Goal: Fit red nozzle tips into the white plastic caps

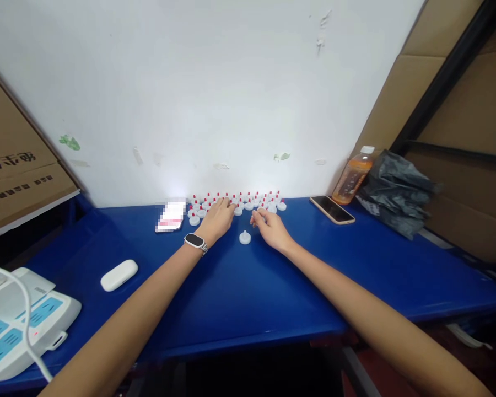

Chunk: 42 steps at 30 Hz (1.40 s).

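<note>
Head view: left hand reaches over the back rows of red-tipped white caps by the wall, grip hidden, can't tell. Right hand at the rows' front edge, fingers curled, can't tell if pinching anything. Single untipped white cap upright on blue table, between hands, touching neither.

Solid blue tbl: white caps w/ red tips, 12 o'clock; orange btl, white lid, 2 o'clock; white case, 9 o'clock.
</note>
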### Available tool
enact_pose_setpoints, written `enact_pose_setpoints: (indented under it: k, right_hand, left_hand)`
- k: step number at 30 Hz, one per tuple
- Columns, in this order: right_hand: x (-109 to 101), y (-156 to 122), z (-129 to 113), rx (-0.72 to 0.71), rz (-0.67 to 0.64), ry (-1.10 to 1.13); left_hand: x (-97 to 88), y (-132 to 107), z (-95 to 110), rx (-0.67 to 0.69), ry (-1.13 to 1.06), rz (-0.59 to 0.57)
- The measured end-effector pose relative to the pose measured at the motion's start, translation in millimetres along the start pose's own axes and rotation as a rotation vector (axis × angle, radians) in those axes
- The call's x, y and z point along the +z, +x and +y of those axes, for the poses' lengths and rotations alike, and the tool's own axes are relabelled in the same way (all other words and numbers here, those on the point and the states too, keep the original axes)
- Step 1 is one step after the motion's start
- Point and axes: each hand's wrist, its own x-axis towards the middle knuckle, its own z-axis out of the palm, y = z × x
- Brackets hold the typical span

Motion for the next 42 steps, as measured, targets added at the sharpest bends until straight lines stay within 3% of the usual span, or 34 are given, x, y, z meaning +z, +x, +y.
enact_pose_setpoints:
  k: [9,16,21,27,34,38,42]
  right_hand:
    - [9.1,-1.3,7.4,-0.093,-0.076,-0.127]
    - [6.2,-2.9,1.9,-0.164,0.119,-0.237]
    - [3.7,-2.8,6.5,-0.054,-0.07,-0.064]
    - [3.0,-3.7,5.0,-0.077,-0.159,-0.04]
    - [5.1,-8.3,-0.8,-0.06,-0.234,0.008]
    - [6.0,-0.8,3.2,-0.069,-0.14,0.015]
    - [7.4,27.4,5.1,-0.026,-0.059,-0.135]
  left_hand:
    - [-25.0,-44.0,-5.8,0.008,-0.267,0.173]
    - [-20.3,-52.8,-1.9,0.04,-0.416,-0.033]
    - [-14.4,-53.3,1.6,0.002,-0.517,-0.124]
    - [-17.0,-58.6,6.2,-0.056,-0.621,-0.191]
    - [-14.7,-59.1,12.5,-0.09,-0.625,-0.147]
    - [-11.9,-56.8,9.8,-0.123,-0.624,-0.142]
    - [-16.1,-57.9,-0.5,-0.158,-0.582,-0.17]
